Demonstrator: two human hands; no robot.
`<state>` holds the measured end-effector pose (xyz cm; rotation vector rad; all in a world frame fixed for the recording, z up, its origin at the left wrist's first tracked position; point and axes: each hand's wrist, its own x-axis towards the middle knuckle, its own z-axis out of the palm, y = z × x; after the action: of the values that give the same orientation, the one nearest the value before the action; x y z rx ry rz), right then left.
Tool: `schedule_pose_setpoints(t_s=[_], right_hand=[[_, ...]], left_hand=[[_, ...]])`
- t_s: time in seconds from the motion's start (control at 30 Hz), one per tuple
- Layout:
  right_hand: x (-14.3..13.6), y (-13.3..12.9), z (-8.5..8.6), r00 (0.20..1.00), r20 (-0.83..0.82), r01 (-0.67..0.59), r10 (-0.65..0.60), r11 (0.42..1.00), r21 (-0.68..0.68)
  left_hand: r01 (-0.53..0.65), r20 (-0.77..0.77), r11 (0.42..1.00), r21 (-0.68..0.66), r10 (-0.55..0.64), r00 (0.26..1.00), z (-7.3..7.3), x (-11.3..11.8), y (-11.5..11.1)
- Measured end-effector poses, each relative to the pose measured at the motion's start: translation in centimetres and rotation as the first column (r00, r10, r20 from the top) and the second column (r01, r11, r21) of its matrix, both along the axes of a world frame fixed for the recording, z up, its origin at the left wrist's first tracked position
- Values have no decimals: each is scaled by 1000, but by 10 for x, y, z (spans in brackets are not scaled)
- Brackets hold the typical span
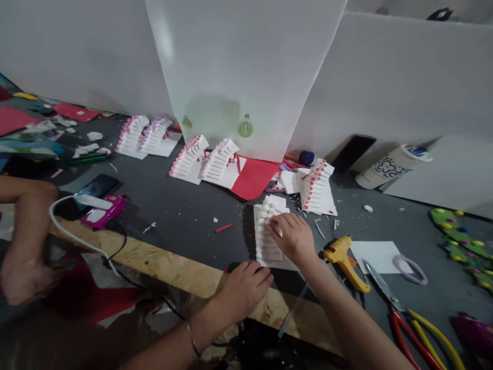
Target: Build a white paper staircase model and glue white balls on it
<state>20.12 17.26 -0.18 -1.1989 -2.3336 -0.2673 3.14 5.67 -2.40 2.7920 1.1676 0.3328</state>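
Note:
In front of me on the dark table lies a white stair-like paper model [265, 239] with rows of thin white strips and rounded white tips along its left side. Over its upper part, my right hand [295, 236] has thumb and fingers pinched together at the white tips. Whatever sits between those fingertips is hidden or too small to name. My left hand [248, 288] rests at the table's front edge, just below the model's near corner, with its fingers stretched out and nothing in them.
Right of the model lie a yellow glue gun [344, 262], large scissors [395, 303] and a purple ring [410, 270]. Similar models with red tips [318, 190] and pink tips [219, 162] stand behind. A cup [391, 167] leans back right. Another person's arm [26, 236] is at left.

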Motion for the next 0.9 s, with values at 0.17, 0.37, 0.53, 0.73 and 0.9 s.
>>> schedule_pose_setpoints(t_s=[0.17, 0.37, 0.53, 0.73, 0.9], right_hand=[[5, -3, 0, 993, -118, -19, 9, 996, -84], [33, 5, -8, 744, -524, 52, -413, 819, -571], [33, -3, -27, 700, -533, -76, -475, 693, -717], [19, -18, -42, 653, -571, -201, -497, 613, -764], [23, -35, -7, 622, -600, -147, -503, 678, -720]], left_hand=[[-15, 128, 1000, 5, 15, 992, -12, -1, -4], [-210, 712, 867, -452, 493, 500, -5, -7, 14], [86, 579, 573, -815, 802, 147, 6, -1, 54], [203, 533, 508, -837, 841, 94, 6, 6, 64], [80, 567, 562, -823, 821, 70, 12, -7, 61]])
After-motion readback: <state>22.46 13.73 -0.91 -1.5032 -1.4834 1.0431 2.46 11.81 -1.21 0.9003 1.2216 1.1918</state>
